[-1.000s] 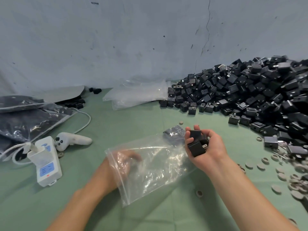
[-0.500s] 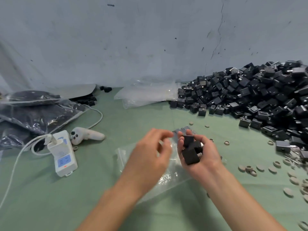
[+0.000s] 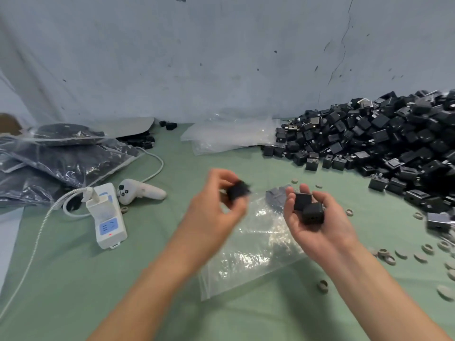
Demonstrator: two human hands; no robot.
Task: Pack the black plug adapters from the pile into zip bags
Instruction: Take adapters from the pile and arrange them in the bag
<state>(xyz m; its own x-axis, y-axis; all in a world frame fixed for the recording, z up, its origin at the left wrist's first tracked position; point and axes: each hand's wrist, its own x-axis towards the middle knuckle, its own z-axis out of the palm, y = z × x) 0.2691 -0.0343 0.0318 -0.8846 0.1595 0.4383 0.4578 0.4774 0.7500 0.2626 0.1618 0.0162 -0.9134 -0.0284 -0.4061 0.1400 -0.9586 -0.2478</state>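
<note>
The left hand (image 3: 216, 212) has drawn back from the right hand (image 3: 318, 228), whose fingers it was touching half a second ago. It now hovers over the left edge of the clear plastic zip bag (image 3: 253, 257), thumb and curled fingers pinching one small black cube-shaped plug adapter (image 3: 237, 191), blurred by motion. The right hand stays palm-up above the bag's right edge, its fingers loosely cupped round two more black adapters (image 3: 312, 214). The bag lies flat on the green table cover (image 3: 73, 279), no longer lifted by the left hand as it was a second ago. Dark shapes show through its far corner. The big heap of black adapters (image 3: 381, 139) sits beyond the bag to its right. A white power strip (image 3: 108, 217) lies well to the bag's left.
</note>
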